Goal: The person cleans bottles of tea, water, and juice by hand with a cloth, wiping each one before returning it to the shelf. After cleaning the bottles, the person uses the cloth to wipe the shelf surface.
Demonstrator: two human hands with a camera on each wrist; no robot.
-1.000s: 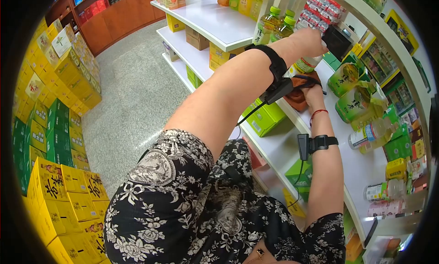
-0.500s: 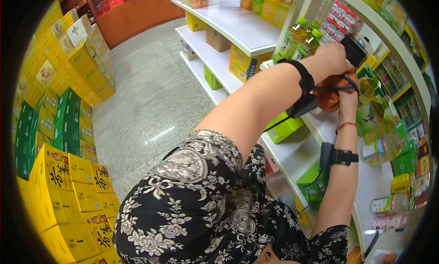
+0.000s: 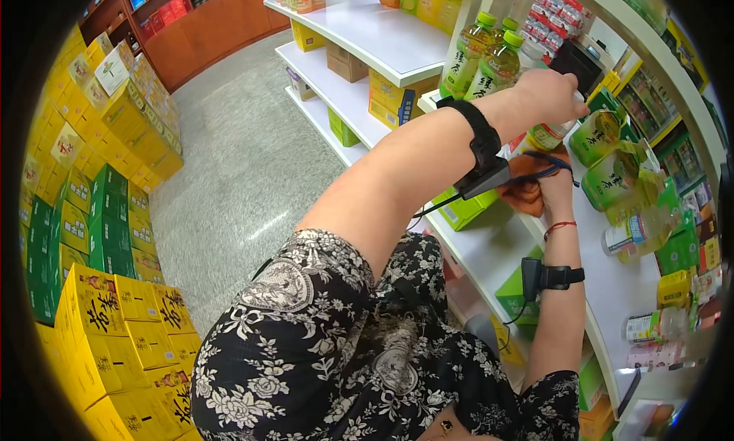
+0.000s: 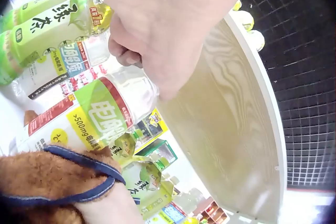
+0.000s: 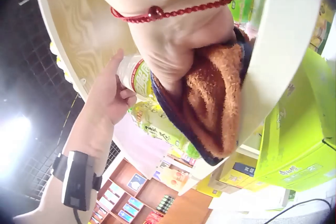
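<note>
My left hand [image 3: 547,97] grips the clear top of an electrolyte drink bottle [image 4: 89,116], its fingers curled around the cap end. The bottle has a white, green and red label and stands tilted in the left wrist view. Just below, my right hand [image 3: 558,190] holds a brown plush cloth [image 5: 215,98] with navy edging against the bottle's lower part. The cloth hides the bottle's base. Beside the left hand are green tea bottles [image 3: 468,55] with green caps, close together on the shelf.
More drinks in green wrapped packs [image 3: 612,177] and a clear bottle [image 3: 638,235] line the shelf to the right. A white upright frame [image 3: 642,36] rises near the hands. Green cartons [image 5: 299,129] sit on the lower shelf. Yellow boxes [image 3: 99,349] are stacked at left.
The right hand with the cloth rose close to the left hand half a second ago and is lower now, so the bottle's label shows between them. The left hand keeps its grip.
</note>
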